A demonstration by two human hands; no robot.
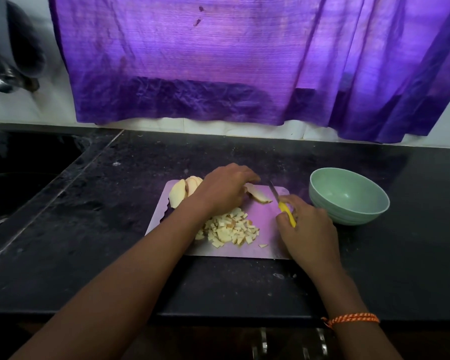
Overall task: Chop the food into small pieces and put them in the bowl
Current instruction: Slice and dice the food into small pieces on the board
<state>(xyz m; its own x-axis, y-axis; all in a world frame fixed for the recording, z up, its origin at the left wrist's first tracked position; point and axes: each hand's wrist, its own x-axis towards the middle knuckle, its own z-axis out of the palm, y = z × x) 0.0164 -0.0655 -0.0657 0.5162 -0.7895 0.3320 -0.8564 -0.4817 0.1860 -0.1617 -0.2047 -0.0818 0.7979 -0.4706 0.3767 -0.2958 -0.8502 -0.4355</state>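
No readable text, no labels, no brands, no numbers

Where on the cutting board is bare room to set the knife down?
The cutting board is bare between the chopped pieces and the right hand, and along its near edge. Its far side is crowded: slices, the left hand and a wedge.

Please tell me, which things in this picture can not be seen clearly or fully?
- Head view: left hand covers part of the slice it holds; its fingertips are hidden.
- Knife: the right hand hides most of the yellow handle; the blade tip is dim.
- Slices at the board's far left corner: partly behind the left wrist.
- Sink, left: too dark to see inside.
- Dark objects, top left: blurred, cut by the edge.
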